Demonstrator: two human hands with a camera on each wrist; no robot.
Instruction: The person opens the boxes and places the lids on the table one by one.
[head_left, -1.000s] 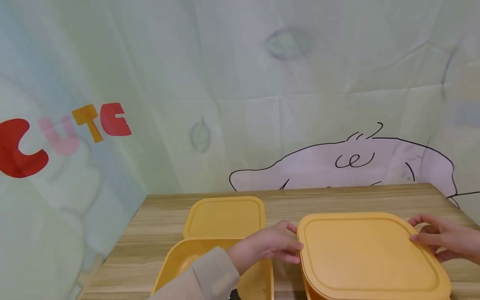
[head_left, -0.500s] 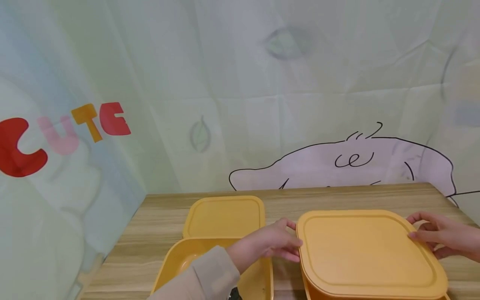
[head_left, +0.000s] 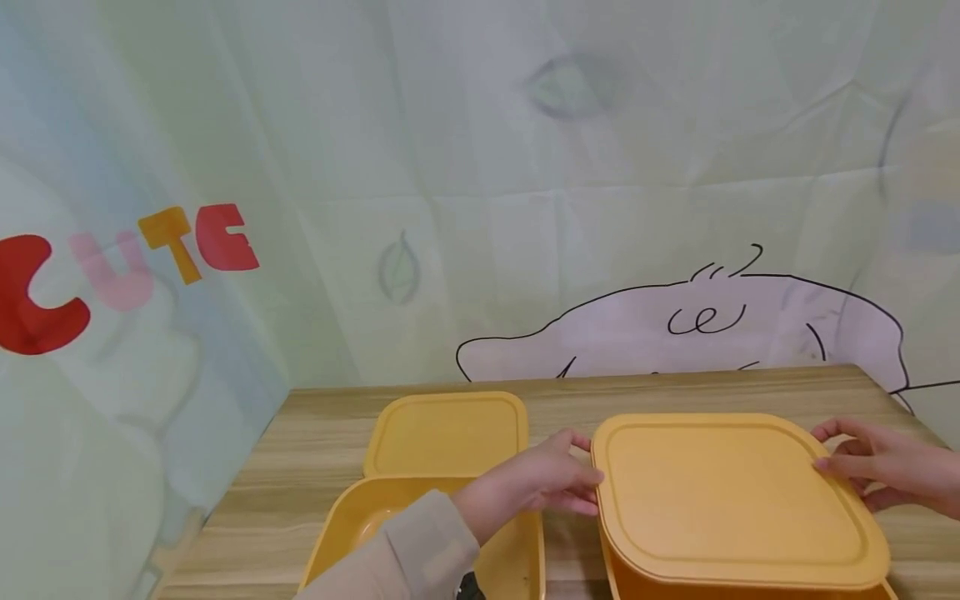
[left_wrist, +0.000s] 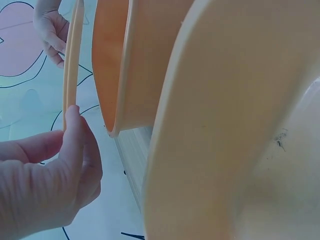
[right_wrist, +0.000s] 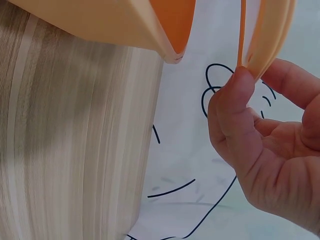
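A large yellow-orange lid (head_left: 738, 500) with rounded corners is held between both hands. My left hand (head_left: 551, 475) pinches its left edge, thumb on one face and fingers on the other, as the left wrist view shows. At the opposite edge my right hand (head_left: 881, 467) pinches the lid in the same way. Under the lid stands an orange box (head_left: 626, 579), mostly hidden by it in the head view. Both wrist views show a gap between the lid and the box rim (left_wrist: 122, 75).
Left of the box stands another yellow box (head_left: 525, 546), uncovered, partly behind my left sleeve (head_left: 431, 542). A second yellow lid (head_left: 450, 433) lies behind it on the wooden table (head_left: 300, 450). A printed curtain (head_left: 480, 208) hangs along the back edge.
The large lid has risen slightly and moved a little away from me, with both hands gripping it. More of the orange box's front shows below the lid.
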